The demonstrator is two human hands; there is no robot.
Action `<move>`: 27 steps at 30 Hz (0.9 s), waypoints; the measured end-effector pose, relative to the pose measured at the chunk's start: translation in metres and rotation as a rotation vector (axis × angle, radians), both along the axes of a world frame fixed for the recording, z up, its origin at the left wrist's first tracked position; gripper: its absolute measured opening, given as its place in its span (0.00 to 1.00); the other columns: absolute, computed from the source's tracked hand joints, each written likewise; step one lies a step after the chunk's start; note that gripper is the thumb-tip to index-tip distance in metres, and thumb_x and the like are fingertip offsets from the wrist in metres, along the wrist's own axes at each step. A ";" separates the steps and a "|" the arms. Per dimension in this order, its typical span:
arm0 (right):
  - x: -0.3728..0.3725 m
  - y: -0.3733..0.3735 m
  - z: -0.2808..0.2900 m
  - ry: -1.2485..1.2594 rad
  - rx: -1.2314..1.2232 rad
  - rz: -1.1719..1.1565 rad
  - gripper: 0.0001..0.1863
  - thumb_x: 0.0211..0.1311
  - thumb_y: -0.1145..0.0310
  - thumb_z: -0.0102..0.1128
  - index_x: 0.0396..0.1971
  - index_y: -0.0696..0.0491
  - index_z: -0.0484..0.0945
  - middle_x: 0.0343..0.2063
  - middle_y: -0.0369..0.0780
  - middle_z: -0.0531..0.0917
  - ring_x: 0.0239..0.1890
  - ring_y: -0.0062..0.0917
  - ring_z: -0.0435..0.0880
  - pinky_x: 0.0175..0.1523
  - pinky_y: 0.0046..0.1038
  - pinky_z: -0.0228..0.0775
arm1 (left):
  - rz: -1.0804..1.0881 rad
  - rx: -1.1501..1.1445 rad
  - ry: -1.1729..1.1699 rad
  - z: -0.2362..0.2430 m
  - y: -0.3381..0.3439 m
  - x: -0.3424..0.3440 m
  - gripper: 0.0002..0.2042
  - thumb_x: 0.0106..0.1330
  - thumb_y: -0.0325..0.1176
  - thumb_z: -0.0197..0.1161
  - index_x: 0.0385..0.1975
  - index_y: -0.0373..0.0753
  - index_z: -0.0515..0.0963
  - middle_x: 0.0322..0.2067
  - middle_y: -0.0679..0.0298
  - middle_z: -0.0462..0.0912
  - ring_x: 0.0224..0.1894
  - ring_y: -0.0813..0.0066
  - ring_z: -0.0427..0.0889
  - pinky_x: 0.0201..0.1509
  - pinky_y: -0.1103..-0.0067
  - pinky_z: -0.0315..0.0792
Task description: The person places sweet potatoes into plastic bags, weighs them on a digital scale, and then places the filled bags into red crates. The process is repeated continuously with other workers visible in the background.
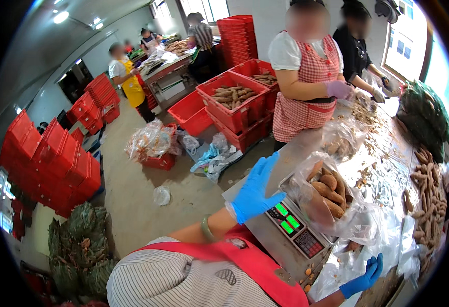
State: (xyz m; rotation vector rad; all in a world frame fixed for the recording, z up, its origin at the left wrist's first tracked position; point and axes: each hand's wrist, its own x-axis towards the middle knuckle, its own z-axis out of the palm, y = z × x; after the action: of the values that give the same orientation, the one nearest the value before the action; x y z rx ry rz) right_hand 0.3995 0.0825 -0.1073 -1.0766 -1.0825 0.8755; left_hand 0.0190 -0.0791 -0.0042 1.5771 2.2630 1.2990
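Note:
My left hand, in a blue glove, is raised beside the scale with its fingers stretched and apart, holding nothing. Just past it, a clear plastic bag filled with brown sweet potatoes rests on the digital scale, whose green displays are lit. My right hand, also gloved in blue, is over clear plastic bags at the table's near right. Its fingers are slightly bent and apart, with nothing visible in them. Small orange pieces lie on the metal table near the scale.
More sweet potatoes are piled along the table's right side, below a green mesh sack. A person in a checkered apron stands across the table beside another. Red crates and a plastic-filled crate stand on the floor.

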 end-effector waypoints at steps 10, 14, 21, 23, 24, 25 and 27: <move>-0.014 0.002 0.017 -0.122 0.075 0.023 0.18 0.67 0.66 0.41 0.49 0.60 0.72 0.45 0.39 0.74 0.43 0.25 0.70 0.50 0.25 0.64 | -0.081 -0.016 -0.123 -0.010 0.003 -0.009 0.46 0.55 0.49 0.62 0.66 0.40 0.39 0.63 0.50 0.50 0.64 0.53 0.52 0.66 0.68 0.50; -0.012 0.000 0.030 -0.128 0.031 -0.040 0.17 0.63 0.68 0.43 0.46 0.62 0.73 0.41 0.42 0.76 0.39 0.26 0.72 0.46 0.25 0.66 | -0.102 0.013 -0.147 -0.012 0.017 -0.004 0.44 0.56 0.47 0.61 0.66 0.42 0.40 0.63 0.51 0.51 0.61 0.56 0.59 0.64 0.69 0.54; -0.039 -0.009 0.064 -0.098 0.046 -0.118 0.16 0.55 0.72 0.49 0.40 0.66 0.76 0.31 0.46 0.78 0.30 0.29 0.74 0.37 0.28 0.70 | -0.159 0.056 -0.378 -0.009 0.031 -0.001 0.40 0.57 0.33 0.61 0.66 0.44 0.42 0.59 0.56 0.59 0.42 0.73 0.73 0.52 0.75 0.67; -0.039 -0.006 0.063 -0.085 0.048 -0.129 0.15 0.55 0.72 0.49 0.39 0.65 0.77 0.30 0.46 0.79 0.29 0.29 0.75 0.36 0.28 0.70 | -0.160 0.093 -0.450 -0.006 0.037 0.001 0.38 0.57 0.26 0.59 0.66 0.44 0.45 0.57 0.59 0.61 0.34 0.79 0.73 0.46 0.80 0.70; -0.039 -0.004 0.062 -0.081 0.044 -0.147 0.15 0.55 0.71 0.50 0.37 0.65 0.77 0.30 0.45 0.79 0.28 0.29 0.75 0.35 0.29 0.70 | -0.161 0.099 -0.465 -0.005 0.040 0.002 0.37 0.57 0.24 0.58 0.66 0.45 0.46 0.56 0.61 0.63 0.31 0.81 0.71 0.42 0.82 0.69; -0.040 -0.002 0.061 -0.077 0.038 -0.164 0.14 0.54 0.71 0.50 0.36 0.64 0.78 0.29 0.44 0.80 0.27 0.30 0.76 0.34 0.29 0.70 | -0.160 0.106 -0.478 -0.005 0.042 0.002 0.36 0.57 0.22 0.57 0.66 0.45 0.47 0.55 0.62 0.64 0.29 0.83 0.68 0.38 0.84 0.69; -0.021 0.016 0.036 -0.075 0.040 -0.045 0.16 0.62 0.68 0.44 0.44 0.62 0.74 0.40 0.41 0.76 0.37 0.26 0.73 0.45 0.26 0.66 | -0.157 0.133 -0.494 -0.006 0.043 0.001 0.35 0.57 0.20 0.55 0.65 0.45 0.50 0.53 0.65 0.67 0.25 0.86 0.64 0.32 0.86 0.67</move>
State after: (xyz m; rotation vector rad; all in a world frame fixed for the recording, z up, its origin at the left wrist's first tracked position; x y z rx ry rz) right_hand 0.3786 0.0988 -0.0715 -1.1038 -1.1296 0.7798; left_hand 0.0196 -0.0360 -0.0106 1.2548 1.7541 1.6049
